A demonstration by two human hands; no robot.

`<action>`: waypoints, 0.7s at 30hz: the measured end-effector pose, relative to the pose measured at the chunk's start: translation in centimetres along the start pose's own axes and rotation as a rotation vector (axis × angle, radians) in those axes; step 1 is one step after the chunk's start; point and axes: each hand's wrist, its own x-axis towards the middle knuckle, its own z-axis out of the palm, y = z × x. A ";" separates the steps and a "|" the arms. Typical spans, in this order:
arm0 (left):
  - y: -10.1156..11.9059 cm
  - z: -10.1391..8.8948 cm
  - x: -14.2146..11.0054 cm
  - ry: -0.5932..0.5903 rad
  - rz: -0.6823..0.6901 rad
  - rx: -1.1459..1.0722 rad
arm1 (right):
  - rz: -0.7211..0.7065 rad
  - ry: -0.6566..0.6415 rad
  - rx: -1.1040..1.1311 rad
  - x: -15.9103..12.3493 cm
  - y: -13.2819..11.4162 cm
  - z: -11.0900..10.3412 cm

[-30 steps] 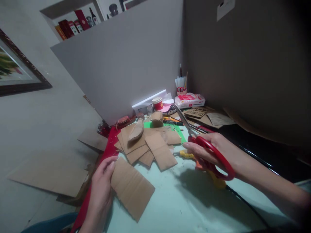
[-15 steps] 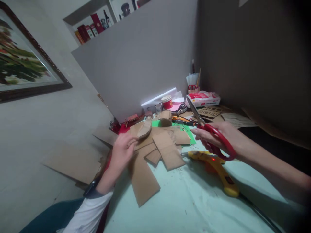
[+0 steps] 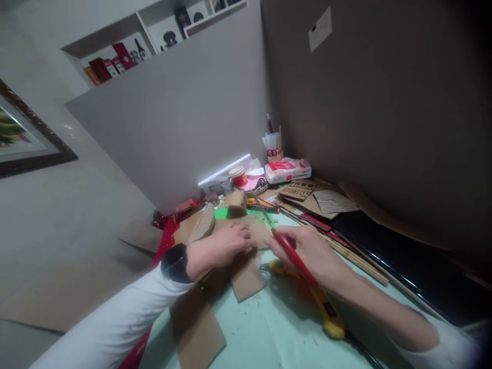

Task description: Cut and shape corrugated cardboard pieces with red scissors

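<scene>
My left hand (image 3: 226,245) reaches over the cardboard pile, its fingers bent down against the upper pieces. The fingertips are hidden, so whether they grip anything is unclear. Red-handled scissors (image 3: 288,248) are in my right hand (image 3: 307,251), blades pointing up and away. Below my left forearm lies a cardboard rectangle (image 3: 198,328), and another cardboard strip (image 3: 248,282) sticks out under the hand. A curved corrugated cardboard piece (image 3: 203,224) rests on the pile to the left. Beneath my right hand sits a yellow glue gun (image 3: 332,323), partly covered.
Behind the pile are a rolled cardboard piece (image 3: 236,203), an orange-black cutter (image 3: 261,206), a red paper cup (image 3: 239,177) and a pink-white packet (image 3: 288,170). Thin wooden sticks (image 3: 361,264) and a black glossy object (image 3: 400,271) lie right. Grey panels (image 3: 172,128) enclose the back.
My left hand has let go of the cardboard rectangle, now lying on the table, and moved right over the pile. The scissors stay in my right hand, turned more edge-on. The view has shifted.
</scene>
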 end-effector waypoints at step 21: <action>1.2 -8.6 -4.2 0.168 -0.313 -0.341 | 0.095 0.112 0.021 0.2 0.2 -0.8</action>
